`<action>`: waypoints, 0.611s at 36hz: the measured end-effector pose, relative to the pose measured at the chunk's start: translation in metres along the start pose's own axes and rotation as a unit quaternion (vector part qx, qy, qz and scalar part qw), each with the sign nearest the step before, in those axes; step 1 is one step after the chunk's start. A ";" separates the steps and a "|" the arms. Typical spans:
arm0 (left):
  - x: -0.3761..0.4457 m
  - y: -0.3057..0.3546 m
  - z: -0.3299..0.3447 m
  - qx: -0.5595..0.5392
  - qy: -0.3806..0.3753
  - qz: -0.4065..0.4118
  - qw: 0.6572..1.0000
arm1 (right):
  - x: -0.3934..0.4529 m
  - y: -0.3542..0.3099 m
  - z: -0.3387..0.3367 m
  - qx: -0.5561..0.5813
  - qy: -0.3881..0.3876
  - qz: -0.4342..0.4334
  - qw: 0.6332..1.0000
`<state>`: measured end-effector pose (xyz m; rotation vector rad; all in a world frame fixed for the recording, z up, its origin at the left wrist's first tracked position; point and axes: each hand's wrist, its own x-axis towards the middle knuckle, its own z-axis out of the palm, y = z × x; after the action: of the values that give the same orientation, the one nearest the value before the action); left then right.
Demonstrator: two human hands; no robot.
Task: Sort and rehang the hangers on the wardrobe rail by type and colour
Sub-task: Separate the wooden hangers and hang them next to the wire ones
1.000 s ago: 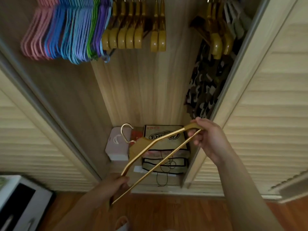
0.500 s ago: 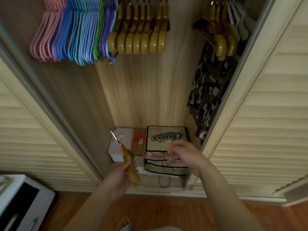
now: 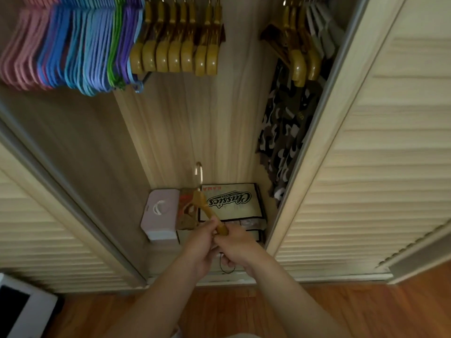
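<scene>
A golden wooden hanger (image 3: pixel 206 208) with a metal hook stands edge-on in front of me, hook pointing up. My left hand (image 3: pixel 200 245) grips its lower end from the left, and my right hand (image 3: pixel 238 246) holds the same end from the right. On the rail above hang pink, blue, green and purple plastic hangers (image 3: pixel 70 45) at the left. Several golden wooden hangers (image 3: pixel 175 50) hang next to them. More golden hangers (image 3: pixel 301 59) and grey ones (image 3: pixel 322 32) hang at the right.
A camouflage garment (image 3: pixel 285 132) hangs at the right of the wardrobe. On its floor lie a pink box (image 3: pixel 161 213) and a "Classics" bag (image 3: pixel 231 203). Louvred doors (image 3: pixel 380 154) flank the opening. A white unit (image 3: pixel 22 311) stands at the lower left on the wooden floor.
The hanger has turned edge-on and its hook now points up. My right hand has come in to join the left on the hanger's lower end.
</scene>
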<state>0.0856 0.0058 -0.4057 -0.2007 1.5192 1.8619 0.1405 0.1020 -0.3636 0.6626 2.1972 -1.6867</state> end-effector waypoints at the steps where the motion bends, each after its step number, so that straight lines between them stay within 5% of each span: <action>1: 0.000 0.002 0.002 0.022 -0.004 0.011 1.000 | -0.001 0.000 0.001 0.012 0.014 0.002 1.000; 6: -0.001 0.030 0.013 0.180 0.010 0.091 0.979 | -0.004 -0.011 -0.020 0.103 0.113 -0.004 0.988; 13: -0.012 0.124 0.002 0.301 0.100 0.257 0.913 | -0.003 -0.066 -0.093 0.026 0.239 -0.083 0.967; 17: -0.037 0.213 0.002 0.381 0.165 0.405 0.814 | -0.007 -0.124 -0.129 -0.004 0.289 -0.159 0.944; 22: -0.075 0.322 0.007 0.455 0.239 0.582 0.630 | -0.009 -0.188 -0.158 -0.029 0.325 -0.212 0.921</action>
<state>-0.0526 -0.0364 -0.1077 1.1159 3.2613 1.4790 0.0576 0.2138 -0.1609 0.8765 3.0257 -1.7575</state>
